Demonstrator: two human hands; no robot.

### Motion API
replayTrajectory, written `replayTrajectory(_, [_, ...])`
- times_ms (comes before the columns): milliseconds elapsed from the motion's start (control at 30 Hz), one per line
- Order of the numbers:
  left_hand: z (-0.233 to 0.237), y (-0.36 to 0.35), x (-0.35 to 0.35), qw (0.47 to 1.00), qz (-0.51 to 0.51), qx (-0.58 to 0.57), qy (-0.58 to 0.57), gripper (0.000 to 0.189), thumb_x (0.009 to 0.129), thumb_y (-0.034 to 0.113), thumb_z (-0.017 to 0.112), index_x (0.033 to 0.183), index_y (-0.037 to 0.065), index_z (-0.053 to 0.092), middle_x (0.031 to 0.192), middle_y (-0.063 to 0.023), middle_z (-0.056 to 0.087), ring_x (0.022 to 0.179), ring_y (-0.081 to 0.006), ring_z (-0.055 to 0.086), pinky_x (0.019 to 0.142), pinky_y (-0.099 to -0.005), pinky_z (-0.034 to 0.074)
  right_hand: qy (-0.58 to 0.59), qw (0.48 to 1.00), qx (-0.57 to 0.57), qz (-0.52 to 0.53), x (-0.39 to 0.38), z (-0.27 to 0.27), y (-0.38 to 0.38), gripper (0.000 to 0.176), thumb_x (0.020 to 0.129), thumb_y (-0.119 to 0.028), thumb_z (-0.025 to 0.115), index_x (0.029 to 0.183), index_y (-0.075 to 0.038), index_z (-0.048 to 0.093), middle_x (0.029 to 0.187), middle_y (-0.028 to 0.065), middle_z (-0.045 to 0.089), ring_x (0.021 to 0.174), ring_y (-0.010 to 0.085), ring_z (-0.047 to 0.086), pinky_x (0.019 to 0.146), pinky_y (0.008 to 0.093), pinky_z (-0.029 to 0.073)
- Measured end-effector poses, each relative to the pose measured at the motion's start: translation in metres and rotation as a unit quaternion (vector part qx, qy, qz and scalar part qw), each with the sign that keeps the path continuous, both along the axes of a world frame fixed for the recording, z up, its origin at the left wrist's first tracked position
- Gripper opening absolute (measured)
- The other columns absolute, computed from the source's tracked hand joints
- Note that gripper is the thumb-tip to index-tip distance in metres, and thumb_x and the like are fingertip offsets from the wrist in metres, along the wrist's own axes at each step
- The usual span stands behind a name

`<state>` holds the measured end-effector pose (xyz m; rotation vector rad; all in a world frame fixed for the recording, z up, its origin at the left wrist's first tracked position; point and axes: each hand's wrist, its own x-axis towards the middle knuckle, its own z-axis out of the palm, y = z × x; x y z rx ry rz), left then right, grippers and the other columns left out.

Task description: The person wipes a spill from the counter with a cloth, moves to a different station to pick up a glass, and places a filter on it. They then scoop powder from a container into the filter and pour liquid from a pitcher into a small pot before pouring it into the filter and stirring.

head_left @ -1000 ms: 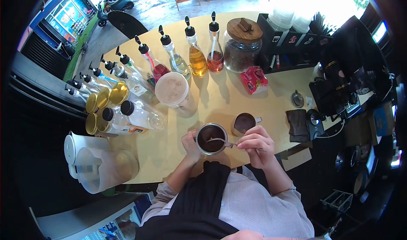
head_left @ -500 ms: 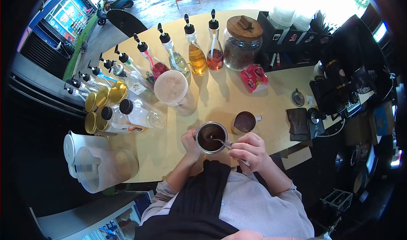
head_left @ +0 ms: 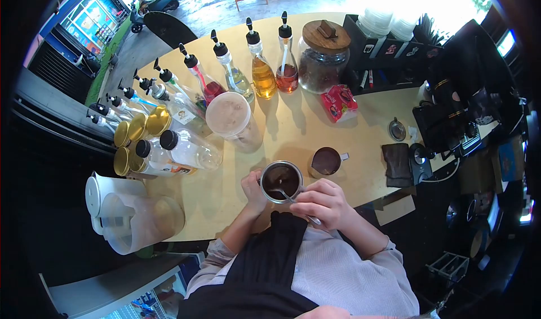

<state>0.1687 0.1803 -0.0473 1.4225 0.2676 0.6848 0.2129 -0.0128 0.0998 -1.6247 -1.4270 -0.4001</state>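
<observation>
A metal pitcher [head_left: 282, 164] with dark brown liquid inside stands near the table's front edge, close to my body. My left hand [head_left: 253, 189] is closed around the handle on its left side. Between the fingers of my right hand [head_left: 326, 203] is a metal spoon [head_left: 288, 197], slanting over the pitcher's rim with its bowl end in the liquid. Just right of the pitcher sits a cup [head_left: 326, 161] of dark brown liquid, its handle pointing right; neither hand holds it.
Pump bottles [head_left: 262, 77] of coloured syrup curve along the back left. A lidded plastic tub [head_left: 228, 116], clear bottles [head_left: 194, 151] and a large plastic jug [head_left: 129, 229] stand left. Behind are a wooden-lidded jar [head_left: 321, 65] and a pink packet [head_left: 339, 103]; a dark cloth [head_left: 397, 165] lies right.
My right hand has shifted left and slightly down with the spoon, whose bowl end now sits lower and further left in the pitcher. My left hand stays on the handle.
</observation>
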Motion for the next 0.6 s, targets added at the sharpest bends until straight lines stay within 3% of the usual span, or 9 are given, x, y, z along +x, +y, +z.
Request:
replayTrajectory(167, [-0.009, 0.002, 0.001, 0.999, 0.020, 0.029, -0.003, 0.050, 0.101, 0.028, 0.030, 0.055, 0.006, 0.032, 0.053, -0.0003, 0.036, 0.050, -0.0101, 0.031, 0.049, -0.0307, 0.022, 0.050, 0.999, 0.006, -0.004, 0.012, 0.006, 0.000, 0.018, 0.078, -0.007, 0.069, 0.095, -0.008, 0.066, 0.088, 0.0043, 0.066, 0.081, 0.0235, 0.061, 0.071, 0.0333, 0.049])
replayTrajectory(233, [-0.009, 0.002, -0.001, 1.000, 0.020, 0.022, 0.004, 0.050, 0.101, 0.028, 0.030, 0.055, 0.006, 0.032, 0.053, -0.0001, 0.036, 0.050, -0.0101, 0.031, 0.049, -0.0307, 0.022, 0.169, 0.984, 0.039, -0.026, 0.016, 0.014, -0.001, 0.017, 0.080, -0.001, 0.066, 0.096, -0.007, 0.066, 0.090, 0.0059, 0.067, 0.082, 0.0256, 0.061, 0.074, 0.0337, 0.049])
replayTrajectory(600, [-0.011, 0.001, 0.000, 0.999, 0.025, -0.023, 0.009, 0.050, 0.099, 0.031, 0.033, 0.057, 0.006, 0.035, 0.054, 0.0005, 0.037, 0.052, -0.0094, 0.033, 0.050, -0.0304, 0.023, 0.182, 0.981, -0.001, -0.066, 0.027, 0.002, 0.001, 0.015, 0.081, 0.000, 0.065, 0.095, -0.007, 0.064, 0.087, 0.0067, 0.064, 0.079, 0.0259, 0.059, 0.070, 0.0352, 0.049])
